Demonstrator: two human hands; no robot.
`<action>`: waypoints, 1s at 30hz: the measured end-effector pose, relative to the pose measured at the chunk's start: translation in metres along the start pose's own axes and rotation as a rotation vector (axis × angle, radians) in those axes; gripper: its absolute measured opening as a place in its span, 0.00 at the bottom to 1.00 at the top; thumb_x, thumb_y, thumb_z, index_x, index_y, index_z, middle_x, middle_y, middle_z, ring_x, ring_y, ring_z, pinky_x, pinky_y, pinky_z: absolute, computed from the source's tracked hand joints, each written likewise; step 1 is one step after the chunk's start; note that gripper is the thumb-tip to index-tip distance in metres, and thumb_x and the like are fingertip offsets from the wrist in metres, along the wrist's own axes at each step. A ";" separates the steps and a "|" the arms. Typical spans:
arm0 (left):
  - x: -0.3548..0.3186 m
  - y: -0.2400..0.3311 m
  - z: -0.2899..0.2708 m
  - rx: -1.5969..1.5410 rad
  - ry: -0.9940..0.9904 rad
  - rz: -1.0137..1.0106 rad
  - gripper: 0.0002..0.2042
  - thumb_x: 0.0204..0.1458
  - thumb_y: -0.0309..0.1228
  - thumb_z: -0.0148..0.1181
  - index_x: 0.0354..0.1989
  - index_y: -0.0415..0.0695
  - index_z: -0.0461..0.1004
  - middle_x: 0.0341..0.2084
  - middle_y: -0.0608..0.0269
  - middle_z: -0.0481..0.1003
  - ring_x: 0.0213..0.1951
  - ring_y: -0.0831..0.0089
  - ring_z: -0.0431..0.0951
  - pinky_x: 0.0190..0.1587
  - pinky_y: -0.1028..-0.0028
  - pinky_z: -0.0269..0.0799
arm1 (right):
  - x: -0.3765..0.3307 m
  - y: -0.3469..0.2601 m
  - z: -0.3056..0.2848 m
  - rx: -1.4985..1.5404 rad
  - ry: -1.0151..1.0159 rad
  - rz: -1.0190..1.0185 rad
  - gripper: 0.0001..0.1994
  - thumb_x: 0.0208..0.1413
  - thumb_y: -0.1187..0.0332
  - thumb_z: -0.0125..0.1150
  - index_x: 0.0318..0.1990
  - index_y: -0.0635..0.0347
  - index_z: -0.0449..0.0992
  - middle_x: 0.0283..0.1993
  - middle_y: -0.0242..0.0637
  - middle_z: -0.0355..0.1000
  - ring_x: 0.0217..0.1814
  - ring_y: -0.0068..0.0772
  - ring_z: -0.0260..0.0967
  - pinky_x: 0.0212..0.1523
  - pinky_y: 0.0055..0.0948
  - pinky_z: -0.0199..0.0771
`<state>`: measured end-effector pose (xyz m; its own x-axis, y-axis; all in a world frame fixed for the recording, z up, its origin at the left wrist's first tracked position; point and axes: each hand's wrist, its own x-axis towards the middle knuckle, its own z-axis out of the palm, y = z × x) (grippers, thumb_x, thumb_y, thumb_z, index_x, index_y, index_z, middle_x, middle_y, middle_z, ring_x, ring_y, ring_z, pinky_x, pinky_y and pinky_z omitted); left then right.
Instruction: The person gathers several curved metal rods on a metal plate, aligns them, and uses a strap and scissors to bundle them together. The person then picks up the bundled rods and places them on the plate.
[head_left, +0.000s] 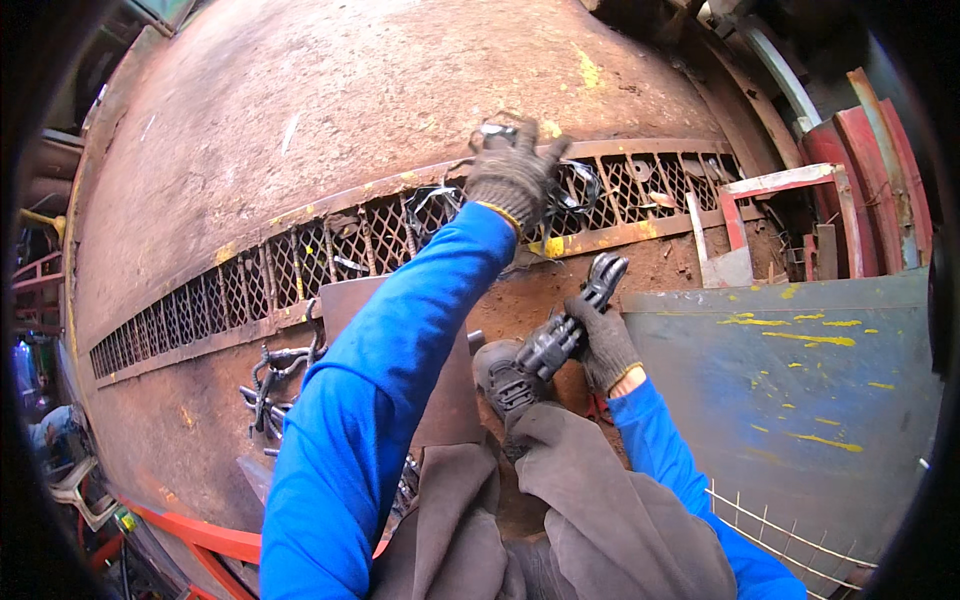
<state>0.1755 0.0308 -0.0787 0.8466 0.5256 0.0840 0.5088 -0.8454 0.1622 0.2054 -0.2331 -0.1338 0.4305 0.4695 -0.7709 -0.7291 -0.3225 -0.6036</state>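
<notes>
My left hand (515,180), in a grey-brown knit glove, reaches out over the metal grating (340,240). Its fingers curl round a small dark, shiny object (497,131) whose kind I cannot make out. Thin shiny black-and-white strips (432,207) lie on the grating beside this hand. My right hand (605,345), gloved too, grips a black tool (552,345) with a thick body and a ribbed, rounded end; its exact kind is unclear. The tool is tilted just above my dark shoe (505,380), and the palm side of the right hand is hidden.
A rusty metal plate floor (400,70) spreads ahead. Grey sheet metal with yellow marks (790,370) lies at the right, below a red-and-white frame (845,205). Dark bent metal parts (275,380) lie at the left. A red bar (190,528) crosses the lower left.
</notes>
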 end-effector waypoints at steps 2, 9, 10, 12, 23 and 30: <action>-0.014 -0.014 -0.004 -0.047 0.067 -0.112 0.32 0.51 0.40 0.67 0.67 0.56 0.67 0.65 0.42 0.65 0.63 0.37 0.69 0.59 0.46 0.72 | 0.017 -0.001 0.003 -0.118 0.088 -0.010 0.16 0.53 0.61 0.73 0.41 0.63 0.76 0.33 0.35 0.77 0.28 0.28 0.76 0.27 0.28 0.80; -0.116 -0.054 -0.111 -0.222 0.113 -0.321 0.29 0.52 0.46 0.69 0.60 0.43 0.74 0.54 0.45 0.76 0.54 0.47 0.77 0.55 0.56 0.74 | 0.059 0.008 -0.009 -0.050 0.290 0.026 0.22 0.49 0.60 0.76 0.46 0.63 0.74 0.40 0.41 0.76 0.37 0.40 0.77 0.37 0.44 0.82; -0.141 -0.066 -0.114 -0.248 0.175 -0.322 0.25 0.54 0.45 0.67 0.57 0.43 0.76 0.51 0.47 0.78 0.51 0.49 0.79 0.53 0.57 0.75 | 0.057 0.007 -0.005 -0.006 0.242 0.052 0.23 0.49 0.60 0.76 0.46 0.63 0.73 0.41 0.41 0.76 0.39 0.40 0.78 0.38 0.45 0.82; -0.195 -0.092 -0.118 -0.347 0.260 -0.483 0.21 0.57 0.41 0.67 0.53 0.40 0.78 0.46 0.49 0.81 0.46 0.56 0.82 0.50 0.64 0.77 | 0.052 0.010 0.000 0.096 0.244 0.096 0.24 0.50 0.58 0.76 0.51 0.57 0.74 0.47 0.38 0.76 0.46 0.41 0.77 0.45 0.50 0.82; -0.433 -0.078 -0.036 -0.288 -0.043 -1.031 0.16 0.55 0.40 0.64 0.46 0.41 0.79 0.42 0.46 0.81 0.45 0.47 0.81 0.49 0.57 0.75 | -0.046 0.019 0.007 -0.541 0.026 -0.331 0.22 0.64 0.67 0.63 0.60 0.71 0.68 0.50 0.44 0.74 0.45 0.31 0.75 0.43 0.30 0.82; -0.427 -0.031 0.022 -0.132 -0.314 -1.298 0.34 0.55 0.52 0.62 0.63 0.41 0.64 0.55 0.35 0.72 0.53 0.37 0.77 0.54 0.47 0.73 | -0.055 0.030 0.044 -0.313 -0.484 -0.104 0.18 0.70 0.60 0.55 0.59 0.63 0.72 0.51 0.42 0.76 0.48 0.31 0.77 0.47 0.33 0.83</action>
<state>-0.1982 -0.1690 -0.1410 -0.2252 0.8759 -0.4268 0.9618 0.2699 0.0463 0.1362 -0.2322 -0.1011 0.1455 0.8098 -0.5684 -0.4723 -0.4480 -0.7591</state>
